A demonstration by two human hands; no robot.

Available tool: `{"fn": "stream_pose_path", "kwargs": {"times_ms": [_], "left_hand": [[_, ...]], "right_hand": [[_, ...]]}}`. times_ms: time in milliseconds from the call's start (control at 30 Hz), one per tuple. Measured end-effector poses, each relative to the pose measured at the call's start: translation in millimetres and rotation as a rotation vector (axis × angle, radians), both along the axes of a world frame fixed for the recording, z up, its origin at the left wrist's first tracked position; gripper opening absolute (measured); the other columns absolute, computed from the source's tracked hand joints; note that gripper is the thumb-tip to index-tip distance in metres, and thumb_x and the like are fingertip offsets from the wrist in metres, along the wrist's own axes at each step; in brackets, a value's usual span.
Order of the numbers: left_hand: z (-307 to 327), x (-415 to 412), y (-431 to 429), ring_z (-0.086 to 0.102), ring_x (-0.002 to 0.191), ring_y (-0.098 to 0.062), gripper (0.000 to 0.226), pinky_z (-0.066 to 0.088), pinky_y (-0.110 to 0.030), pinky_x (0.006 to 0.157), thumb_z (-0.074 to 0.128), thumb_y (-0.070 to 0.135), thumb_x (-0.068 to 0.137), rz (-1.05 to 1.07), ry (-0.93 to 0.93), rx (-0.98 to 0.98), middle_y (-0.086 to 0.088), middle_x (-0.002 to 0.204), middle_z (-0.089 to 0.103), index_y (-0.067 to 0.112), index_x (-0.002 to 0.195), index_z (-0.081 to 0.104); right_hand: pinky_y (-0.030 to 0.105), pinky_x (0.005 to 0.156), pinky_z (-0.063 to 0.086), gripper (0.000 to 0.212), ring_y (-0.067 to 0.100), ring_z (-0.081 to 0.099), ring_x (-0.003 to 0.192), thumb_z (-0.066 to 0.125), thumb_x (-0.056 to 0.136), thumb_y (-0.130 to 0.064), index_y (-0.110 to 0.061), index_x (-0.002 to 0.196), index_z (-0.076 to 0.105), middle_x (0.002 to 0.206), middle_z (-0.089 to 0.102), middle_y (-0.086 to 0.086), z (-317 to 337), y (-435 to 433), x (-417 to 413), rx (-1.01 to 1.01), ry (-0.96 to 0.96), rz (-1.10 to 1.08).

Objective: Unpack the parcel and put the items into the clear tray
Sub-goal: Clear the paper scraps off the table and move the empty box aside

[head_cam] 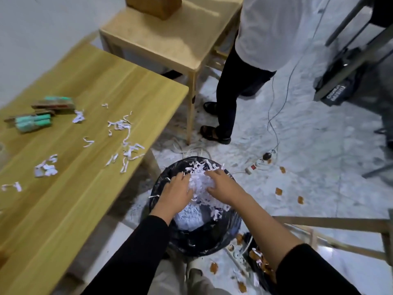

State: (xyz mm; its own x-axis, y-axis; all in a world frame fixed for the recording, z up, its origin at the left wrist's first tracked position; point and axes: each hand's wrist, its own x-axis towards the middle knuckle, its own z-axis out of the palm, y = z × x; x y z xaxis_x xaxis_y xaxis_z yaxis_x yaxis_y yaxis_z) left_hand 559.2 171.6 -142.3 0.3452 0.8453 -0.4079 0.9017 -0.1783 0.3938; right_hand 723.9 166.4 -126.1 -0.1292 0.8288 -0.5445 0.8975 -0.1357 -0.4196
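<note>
Both hands are over a bin lined with a black bag on the floor. My left hand and my right hand press on a heap of white shredded paper between them, fingers spread on it. On the wooden table to the left lie two packs of teal-capped items on brown card, blurred. Loose paper shreds are scattered over the tabletop. No clear tray or parcel is in sight.
A person in a white top and dark trousers stands just behind the bin. A lighter wooden table with a brown box is beyond. Cables and a power strip lie on the floor. A wooden frame is at right.
</note>
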Motion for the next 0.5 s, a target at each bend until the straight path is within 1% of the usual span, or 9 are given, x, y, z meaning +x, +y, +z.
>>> {"fn": "stream_pose_path", "kwargs": {"times_ms": [100,267,333,433,500], "left_hand": [[-3.5,1.0,-2.1,0.043,0.121,-0.025,0.048,0.041,-0.039,0.096,0.042,0.028,0.095,-0.013,-0.010,-0.035,-0.007,0.133,0.042,0.013,0.140,0.032],[-2.9,-2.5,0.4,0.041,0.125,-0.022,0.047,0.040,-0.039,0.101,0.041,0.031,0.096,0.002,-0.034,-0.021,-0.004,0.137,0.042,0.014,0.139,0.035],[5.2,-8.0,5.2,0.042,0.124,-0.022,0.045,0.040,-0.037,0.100,0.040,0.032,0.097,0.031,-0.059,0.037,-0.003,0.136,0.044,0.014,0.137,0.038],[26.4,-25.6,16.2,0.046,0.119,-0.021,0.039,0.040,-0.034,0.097,0.039,0.030,0.097,0.104,-0.115,0.206,-0.003,0.129,0.050,0.012,0.131,0.046],[42.3,-48.5,24.0,0.049,0.116,-0.021,0.037,0.041,-0.033,0.095,0.039,0.030,0.097,0.213,-0.174,0.299,-0.003,0.127,0.053,0.011,0.127,0.049]], "right_hand": [[0.040,0.098,0.042,0.055,0.028,0.044,0.125,0.053,0.091,-0.024,-0.021,0.142,0.032,0.145,0.033,0.008,-2.9,-0.5,0.7,-0.017,-0.003,0.026],[0.041,0.097,0.045,0.055,0.026,0.043,0.126,0.052,0.091,-0.027,-0.023,0.142,0.032,0.145,0.034,0.006,0.2,3.8,-1.1,-0.003,0.001,0.044],[0.041,0.099,0.044,0.055,0.026,0.042,0.127,0.052,0.090,-0.025,-0.020,0.141,0.034,0.143,0.037,0.006,7.8,11.9,-6.5,0.039,0.015,0.044],[0.040,0.098,0.044,0.051,0.027,0.044,0.124,0.052,0.089,-0.025,-0.019,0.138,0.038,0.138,0.043,0.008,24.4,30.5,-23.5,0.141,0.071,0.050],[0.039,0.099,0.043,0.050,0.025,0.042,0.126,0.051,0.091,-0.029,-0.019,0.138,0.037,0.139,0.043,0.007,37.3,45.4,-43.3,0.210,0.110,0.071]]}}
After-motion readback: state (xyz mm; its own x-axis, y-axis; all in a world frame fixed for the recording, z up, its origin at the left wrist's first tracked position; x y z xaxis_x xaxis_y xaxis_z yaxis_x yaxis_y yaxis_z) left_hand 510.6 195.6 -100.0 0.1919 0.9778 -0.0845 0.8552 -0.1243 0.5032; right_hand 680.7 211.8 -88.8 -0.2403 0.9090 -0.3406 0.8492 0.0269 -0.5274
